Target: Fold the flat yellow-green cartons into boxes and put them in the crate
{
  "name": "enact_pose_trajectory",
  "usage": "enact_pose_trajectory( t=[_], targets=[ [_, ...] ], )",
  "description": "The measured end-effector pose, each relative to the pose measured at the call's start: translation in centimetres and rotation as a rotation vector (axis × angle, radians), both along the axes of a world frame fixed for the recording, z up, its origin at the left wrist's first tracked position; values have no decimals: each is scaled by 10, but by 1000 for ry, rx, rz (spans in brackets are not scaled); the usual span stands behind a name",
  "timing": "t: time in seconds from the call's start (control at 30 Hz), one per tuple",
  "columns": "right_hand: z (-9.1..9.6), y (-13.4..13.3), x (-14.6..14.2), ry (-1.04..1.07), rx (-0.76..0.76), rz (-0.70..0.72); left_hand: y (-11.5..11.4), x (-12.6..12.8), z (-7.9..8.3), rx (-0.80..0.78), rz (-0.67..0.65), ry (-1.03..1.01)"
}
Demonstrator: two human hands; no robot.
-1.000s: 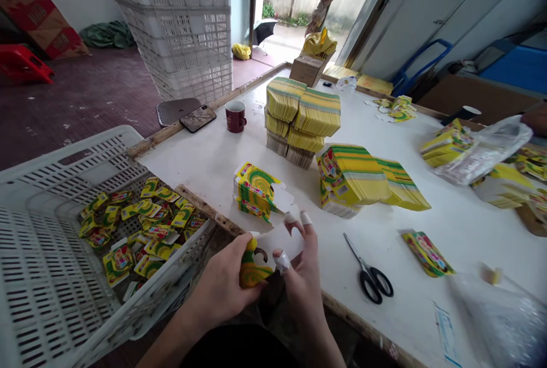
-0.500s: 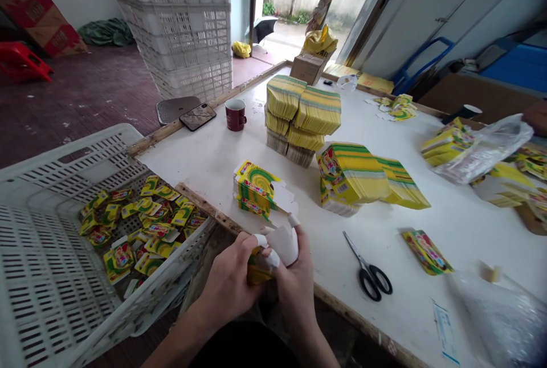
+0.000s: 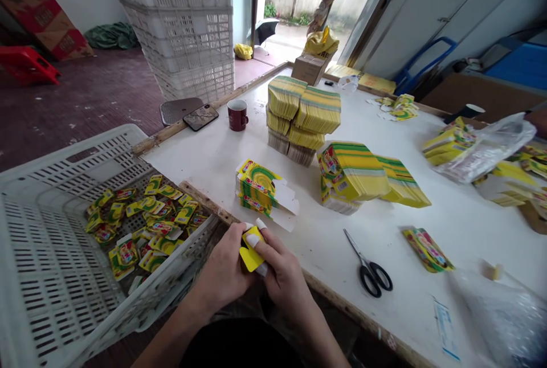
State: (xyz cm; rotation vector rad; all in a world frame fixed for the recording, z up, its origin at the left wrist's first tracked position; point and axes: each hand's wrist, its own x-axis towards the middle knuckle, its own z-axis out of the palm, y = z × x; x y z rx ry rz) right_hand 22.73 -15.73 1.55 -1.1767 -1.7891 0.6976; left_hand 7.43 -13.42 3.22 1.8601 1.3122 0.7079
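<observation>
Both my hands close around one small yellow folded carton (image 3: 251, 249) at the table's near edge. My left hand (image 3: 224, 271) grips it from the left, my right hand (image 3: 282, 274) presses on it from the right with taped fingertips. Just beyond lies a short stack of flat yellow-green carton blanks (image 3: 260, 188) with white flaps sticking out. To my left, a white slatted plastic crate (image 3: 51, 277) holds several folded cartons (image 3: 145, 225).
Tall piles of flat blanks (image 3: 303, 117) and fanned bundles (image 3: 367, 177) stand mid-table. Black scissors (image 3: 370, 268), a single packet (image 3: 427, 249), a maroon cup (image 3: 237, 114), two phones (image 3: 190, 113) and clear plastic bags (image 3: 487, 148) lie around. Stacked white crates (image 3: 183, 26) stand behind.
The carton's white flap, open a second ago, has been folded down; the piece is now compact and yellow between both hands, which have closed together.
</observation>
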Motion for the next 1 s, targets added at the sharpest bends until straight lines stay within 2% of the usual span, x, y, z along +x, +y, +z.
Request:
enact_pose_trajectory(
  t=[0.1, 0.2, 0.27, 0.47, 0.7, 0.83, 1.0],
  targets=[
    [-3, 1, 3, 27, 2, -27, 2, -3, -3, 46, 11, 70],
    [-9, 3, 9, 97, -10, -141, 4, -8, -8, 148, 62, 149],
    [-14, 4, 11, 111, -18, -168, 7, -13, -10, 174, 64, 181],
    [-17, 5, 11, -44, -43, -44, 13, -22, -5, 242, -10, 229],
    [10, 20, 40, -48, -134, 196, 18, -21, 4, 246, -113, 229],
    [2, 14, 27, 26, -126, 94, 16, -13, 5, 336, -31, 251],
    [-13, 2, 2, 416, -264, -63, 13, -7, 1, 416, 27, 228]
  ],
)
